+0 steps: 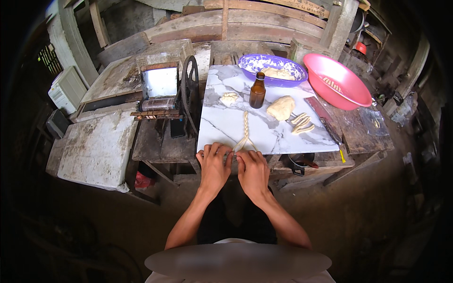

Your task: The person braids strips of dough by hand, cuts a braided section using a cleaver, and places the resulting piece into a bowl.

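Observation:
A long braided strip of dough (245, 128) lies on the white marble board (222, 125), running toward me. Its loose strands split at the near end. My left hand (214, 165) and my right hand (252, 169) rest side by side at the board's near edge, fingers pinching those loose dough strands. A brown glass bottle (257, 90) stands upright in the middle of the board. A lump of dough (281, 108) lies to its right, and a small dough piece (229, 98) to its left.
Finished twisted dough pieces (301, 123) lie at the board's right. A purple bowl (250, 62) with dough and a pink basin (351, 92) stand at the back right. A hand-cranked roller machine (165, 94) stands to the left of the board. A knife (322, 118) lies along the right.

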